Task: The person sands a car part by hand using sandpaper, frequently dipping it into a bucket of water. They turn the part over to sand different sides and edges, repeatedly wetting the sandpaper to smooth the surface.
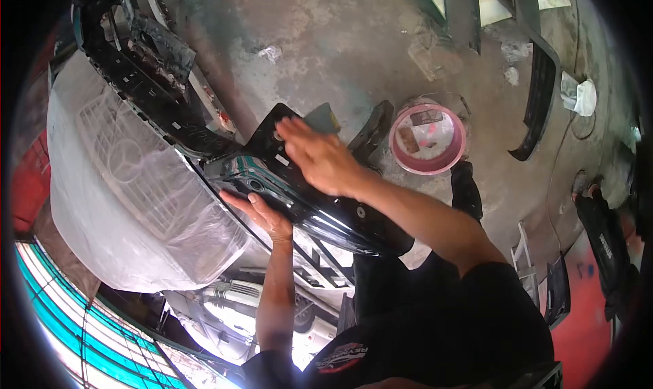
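Note:
A glossy black car bumper piece [320, 215] lies across the middle, with its upper end near a grey sanding block [325, 119]. My right hand [320, 156] rests flat on the bumper's top surface, fingers together and stretched out. My left hand [262, 215] supports the bumper's lower edge from beneath, palm up. A car grille wrapped in clear plastic [136, 178] sits to the left.
A pink basin [428, 139] with water and sandpaper stands on the concrete floor. Another black bumper part [541, 96] lies at the right, beside a white rag [580, 95]. More black trim [136, 56] is stacked at the upper left. A power tool [605, 243] rests at the right edge.

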Available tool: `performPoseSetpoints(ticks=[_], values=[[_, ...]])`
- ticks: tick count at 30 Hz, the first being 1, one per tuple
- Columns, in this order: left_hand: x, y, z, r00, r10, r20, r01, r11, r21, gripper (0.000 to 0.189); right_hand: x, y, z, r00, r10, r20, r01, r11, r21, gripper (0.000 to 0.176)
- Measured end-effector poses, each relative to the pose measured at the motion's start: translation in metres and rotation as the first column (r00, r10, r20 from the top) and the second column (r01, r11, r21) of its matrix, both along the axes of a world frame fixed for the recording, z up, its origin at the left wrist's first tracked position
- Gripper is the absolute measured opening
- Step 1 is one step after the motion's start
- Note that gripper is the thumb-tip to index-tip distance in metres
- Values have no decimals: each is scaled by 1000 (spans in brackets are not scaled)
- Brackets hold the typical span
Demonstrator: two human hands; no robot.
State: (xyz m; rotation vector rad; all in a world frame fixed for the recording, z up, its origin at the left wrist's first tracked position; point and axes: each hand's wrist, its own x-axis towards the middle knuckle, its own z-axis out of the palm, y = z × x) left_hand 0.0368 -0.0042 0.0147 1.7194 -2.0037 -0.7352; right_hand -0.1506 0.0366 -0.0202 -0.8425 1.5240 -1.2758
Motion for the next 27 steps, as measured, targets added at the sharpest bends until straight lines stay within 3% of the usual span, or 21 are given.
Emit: performPoseSetpoints(ticks=[2, 3, 4, 5, 6, 8, 9, 10, 12, 13, 14, 16, 18, 20, 21, 22, 25, 27], values=[[0, 5, -4, 999, 45, 7, -45, 999, 19, 75, 7, 5, -2, 1000, -6, 16, 6, 1000, -6, 43], [0, 5, -1, 994, -6, 107, 8, 1000, -13, 76, 5, -4, -16, 999, -31, 6, 31, 998, 51, 42], [-3, 2, -5, 996, 1, 92, 2, 999, -32, 76, -9, -21, -23, 998, -52, -21, 54, 994, 94, 41], [0, 2, -4, 997, 13, 81, -11, 1000, -21, 77, -19, -32, -27, 993, -52, 106, 31, 980, 195, 38], [1, 2, -4, 997, 21, 69, -20, 1000, -8, 78, -18, -32, -17, 993, -52, 104, 32, 981, 193, 38], [4, 2, -2, 1000, 12, 11, -12, 1000, 20, 78, -3, -20, 13, 984, -20, -178, -5, 990, -140, 36], [5, 2, -3, 999, -2, -50, 4, 999, 45, 79, 3, -16, 32, 997, -73, -35, 63, 974, -216, 36], [6, 6, -1, 999, 1, -38, 1, 999, 51, 79, 1, -15, 27, 997, -70, -24, 63, 976, -210, 36], [-1, 5, -4, 998, 8, 68, -7, 1000, -15, 78, -24, -28, 2, 996, 56, 65, -61, 995, 78, 36], [-5, 4, -3, 997, 13, 74, -11, 1000, -19, 79, -32, -40, -8, 994, -35, 105, 19, 987, 158, 37], [-6, 3, -1, 998, 9, 66, -7, 1000, -21, 79, -24, -33, -9, 995, -39, 96, 24, 987, 156, 37], [-6, 3, -1, 996, 15, -92, -13, 1000, 25, 81, -9, -17, 8, 988, -39, -152, 10, 982, -188, 38], [1, 9, 3, 994, 35, -101, -27, 996, 81, 81, -2, -15, -10, 998, -40, -41, 37, 996, -80, 37], [-6, 4, -4, 998, 32, 51, -32, 999, -7, 78, -10, -22, -32, 990, -102, 95, 96, 993, 66, 36], [-4, 3, -5, 1000, 16, 3, -16, 1000, -16, 77, -3, -12, -39, 995, -99, -19, 98, 994, -48, 35], [-3, 1, -8, 1000, 17, 5, -17, 1000, -13, 77, 2, 3, -32, 990, -135, -31, 133, 990, -57, 35], [-4, 5, 0, 1000, 4, 26, -4, 1000, -6, 75, 2, 19, -24, 990, -134, 34, 132, 990, 59, 34], [-7, 5, -5, 999, -2, 33, 3, 1000, -16, 75, -13, 10, -25, 990, -56, -126, 66, 995, 77, 32]])
